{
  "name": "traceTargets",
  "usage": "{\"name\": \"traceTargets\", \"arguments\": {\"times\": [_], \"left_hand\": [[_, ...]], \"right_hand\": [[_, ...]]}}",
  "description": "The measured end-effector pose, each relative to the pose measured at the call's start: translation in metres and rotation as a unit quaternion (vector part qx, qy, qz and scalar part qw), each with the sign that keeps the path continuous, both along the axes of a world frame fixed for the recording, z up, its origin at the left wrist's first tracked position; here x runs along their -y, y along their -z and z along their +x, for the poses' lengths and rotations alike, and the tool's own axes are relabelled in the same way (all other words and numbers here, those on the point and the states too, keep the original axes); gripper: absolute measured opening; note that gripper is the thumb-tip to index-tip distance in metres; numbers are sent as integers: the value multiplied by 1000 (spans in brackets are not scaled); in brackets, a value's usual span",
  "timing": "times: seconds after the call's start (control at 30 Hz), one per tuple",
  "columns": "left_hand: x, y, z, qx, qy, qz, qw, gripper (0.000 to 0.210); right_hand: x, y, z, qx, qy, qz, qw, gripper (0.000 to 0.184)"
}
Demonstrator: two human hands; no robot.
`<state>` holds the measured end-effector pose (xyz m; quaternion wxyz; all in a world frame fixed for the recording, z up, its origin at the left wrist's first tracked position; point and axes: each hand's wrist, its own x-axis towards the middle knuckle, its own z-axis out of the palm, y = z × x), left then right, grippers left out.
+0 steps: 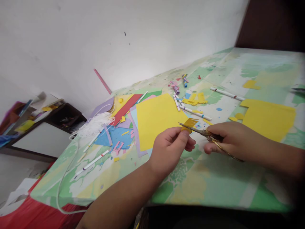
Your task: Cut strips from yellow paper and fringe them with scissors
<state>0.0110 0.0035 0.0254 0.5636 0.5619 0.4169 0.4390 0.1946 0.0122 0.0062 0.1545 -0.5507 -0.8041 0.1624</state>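
Note:
Between the thumb and fingers of my left hand (170,144) is a small piece of yellow paper (190,122), its far edge cut into a fringe. My right hand (226,140) grips a pair of scissors (201,131) with gold-coloured handles, their blades pointing left. The blades lie across the yellow piece, close to my left fingertips. Whether they are fully closed is hard to see. Beyond my left hand lies a large yellow sheet (157,121) on top of other coloured sheets. Another yellow sheet (269,119) with a notched corner lies beyond my right wrist.
White marker pens (196,113) and fringed yellow strips (195,98) lie mid-table. Two small paper-wrapped rolls (175,87) stand farther back. On the left are a tangle of white string (97,125), a red strip (126,109) and paper scraps on blue paper (121,136). A patterned cloth (202,181) covers the table.

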Motion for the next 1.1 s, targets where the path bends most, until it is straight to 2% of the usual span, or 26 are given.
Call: {"name": "traceTargets", "arguments": {"times": [0.17,0.33,0.5,0.7,0.93,1.1], "left_hand": [[-2,0,1,2,-24,-7,1000,12],[-5,3,0,24,-51,-7,998,14],[-5,4,-1,-3,-57,8,998,19],[-5,4,0,-22,-85,19,996,19],[-1,1,3,-46,-35,34,998,23],[0,0,3,-58,-24,37,997,23]], "right_hand": [[-3,7,3,3,12,12,1000,48],[-2,9,2,-5,1,-13,1000,44],[1,7,-1,-9,-11,-28,1000,43],[2,8,-2,-4,8,-28,1000,44],[4,7,-3,-29,-9,-24,999,47],[4,7,0,-38,-18,-9,999,47]]}}
